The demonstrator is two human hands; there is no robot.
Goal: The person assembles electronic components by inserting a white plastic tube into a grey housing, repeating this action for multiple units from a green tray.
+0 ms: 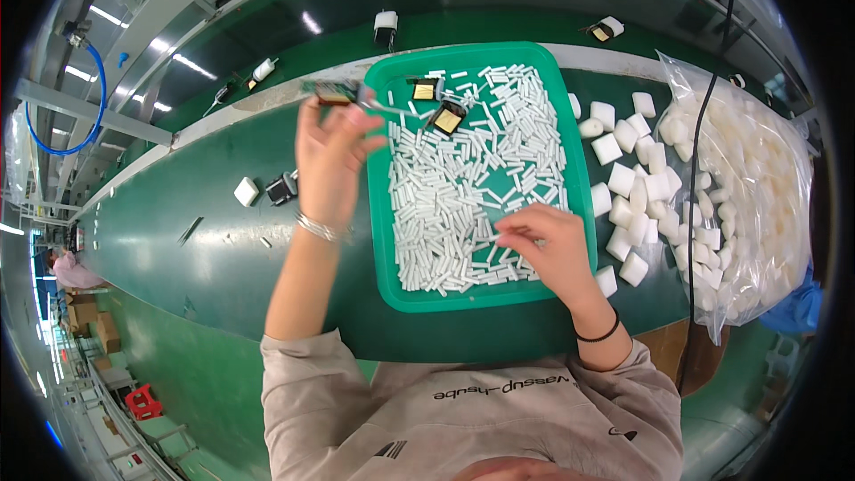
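My left hand (334,147), slightly smeared by motion, is raised beside the tray's left rim. Its fingertips close on a small dark device with a tan face (335,96), and a pale lead runs from it toward the tray. Over the lower right of the green tray (381,258), my right hand (550,248) is closed in a pinch on a short white tube, just above the pile. Many such white tubes (436,205) cover the tray floor. Two black devices with cream faces, one at the back (427,89) and one nearer (448,118), lie among them.
White rounded blocks (637,200) are scattered right of the tray, beside a clear plastic bag (757,187) full of more. A black cable (699,142) hangs down across the bag. Left of the tray lie a white block (246,191) and a black device (282,189). Several devices sit along the far belt (490,27).
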